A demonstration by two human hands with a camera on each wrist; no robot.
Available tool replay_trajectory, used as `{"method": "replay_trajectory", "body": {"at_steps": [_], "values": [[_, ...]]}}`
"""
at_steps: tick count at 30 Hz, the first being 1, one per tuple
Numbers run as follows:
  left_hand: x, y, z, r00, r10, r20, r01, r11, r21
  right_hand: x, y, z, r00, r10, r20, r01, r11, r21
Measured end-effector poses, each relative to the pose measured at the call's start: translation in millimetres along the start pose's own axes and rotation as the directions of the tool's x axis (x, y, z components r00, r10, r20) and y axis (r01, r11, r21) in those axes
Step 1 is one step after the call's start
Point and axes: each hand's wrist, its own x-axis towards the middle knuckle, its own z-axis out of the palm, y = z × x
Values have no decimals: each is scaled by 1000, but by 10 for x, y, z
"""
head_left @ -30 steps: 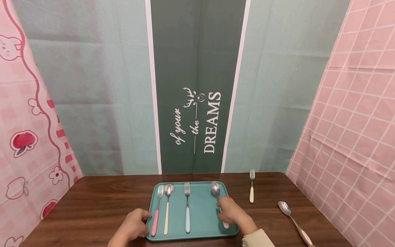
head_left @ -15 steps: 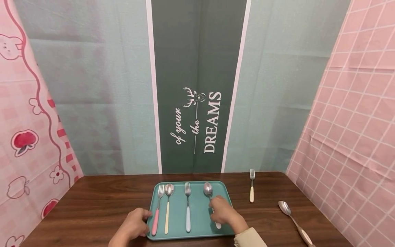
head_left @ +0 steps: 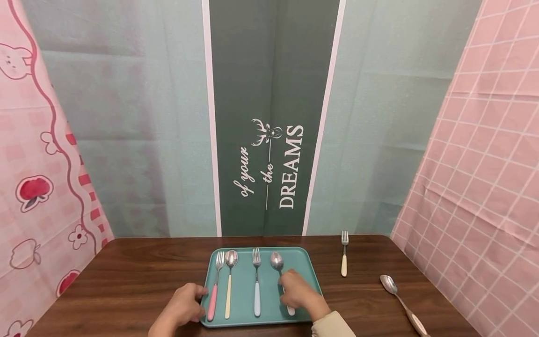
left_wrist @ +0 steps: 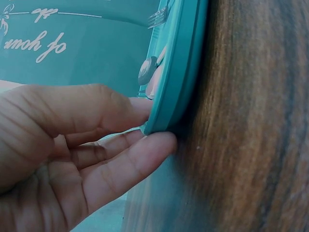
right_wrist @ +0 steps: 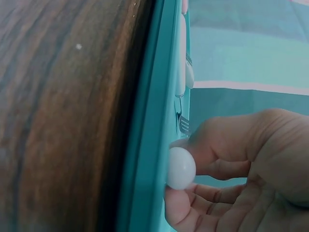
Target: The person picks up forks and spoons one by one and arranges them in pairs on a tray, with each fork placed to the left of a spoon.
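Note:
A teal tray lies on the wooden table. My left hand holds its left edge; in the left wrist view the thumb is at the rim and a finger lies against its outer side. With my right hand I pinch a spoon with a white handle over the tray's right part. Left of it on the tray lie a light-blue-handled fork, a spoon with a yellow handle and a pink-handled fork. Most of the pinched handle is hidden by my fingers in the head view.
Right of the tray, a cream-handled fork lies on the table. Farther right is a larger spoon with a brown and white handle. A printed cloth hangs behind, with pink cloths on both sides.
My right hand has moved left over the tray with the white-handled spoon, bringing it nearer the light-blue-handled fork. The left hand stays at the tray's edge.

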Motion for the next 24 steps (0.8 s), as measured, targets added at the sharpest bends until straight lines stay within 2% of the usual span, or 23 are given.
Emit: {"method": "replay_trajectory", "body": {"at_steps": [8,15,21,24], "values": [[-2,-7,4,1000,-15,5,15,1000,16,70,-70,20,1000,-19,0,19,999,-38],[5,-12,9,1000,0,-2,0,1000,8,158,-128,26,999,38,16,-37,998,-57],[9,-7,10,1000,-14,2,14,1000,3,203,-166,56,995,93,41,-91,995,-44],[6,1,8,1000,-11,-4,11,1000,3,207,-196,80,995,99,26,-98,994,-40]]}}
